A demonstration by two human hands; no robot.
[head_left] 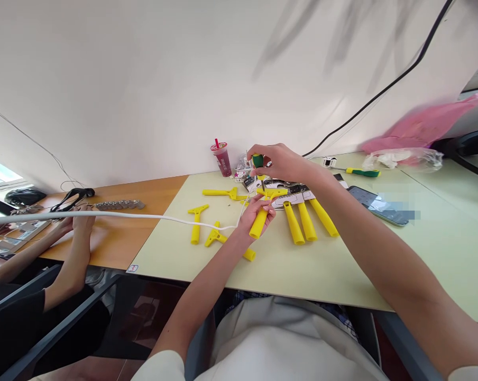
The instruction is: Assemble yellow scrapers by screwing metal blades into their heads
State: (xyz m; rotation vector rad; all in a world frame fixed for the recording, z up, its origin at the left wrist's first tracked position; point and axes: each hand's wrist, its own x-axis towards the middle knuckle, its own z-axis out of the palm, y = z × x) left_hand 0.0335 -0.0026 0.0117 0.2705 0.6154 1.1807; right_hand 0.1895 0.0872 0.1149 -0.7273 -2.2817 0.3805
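Note:
My left hand [257, 216] is closed around a yellow plastic scraper handle [259, 223], its hollow end pointing toward me. Above it, my right hand [278, 161] grips a green-and-yellow screwdriver [258, 160], held upright with its shaft down at the head of the handle. The tip's exact contact is too small to make out. Left of my hands lie loose yellow handles, among them one T-shaped handle [196, 225] and another lying slantwise [215, 235]. To the right, several yellow handles [304, 222] lie side by side, with black-and-white packaged pieces [292, 197] at their upper ends.
A cup with a red straw [222, 159] stands by the wall. On the right lie a phone [377, 205], a second screwdriver [364, 172] and a pink bag [421, 124]. A white cable [144, 216] crosses the left side. Another person's hands [82, 217] work at the adjoining brown table [123, 243].

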